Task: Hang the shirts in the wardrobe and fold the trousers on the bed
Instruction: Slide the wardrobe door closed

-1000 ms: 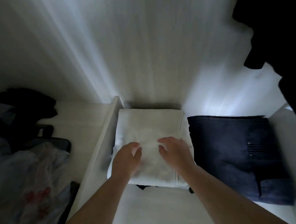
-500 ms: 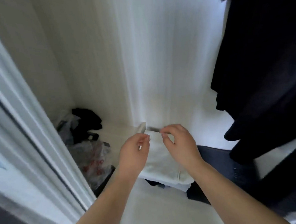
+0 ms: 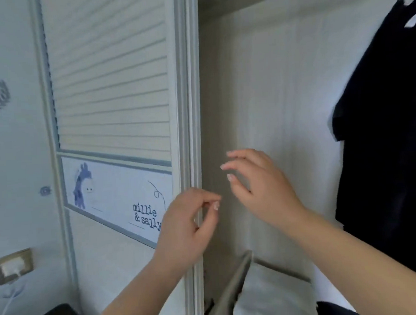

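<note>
We see both hands raised in the middle of the frame, before the open wardrobe (image 3: 258, 81). The left hand (image 3: 189, 224) has its fingers loosely curled, thumb and forefinger tips close together, holding nothing we can make out. The right hand (image 3: 257, 186) is just beside it, fingers relaxed and slightly spread, empty. At the right edge a dark garment (image 3: 383, 134) hangs inside the wardrobe. At the bottom centre lies a folded white cloth (image 3: 271, 297) on the wardrobe floor, next to a low divider (image 3: 234, 287). The slatted door (image 3: 109, 78) fills the upper left, and a wall socket (image 3: 14, 265) sits lower left.
</note>
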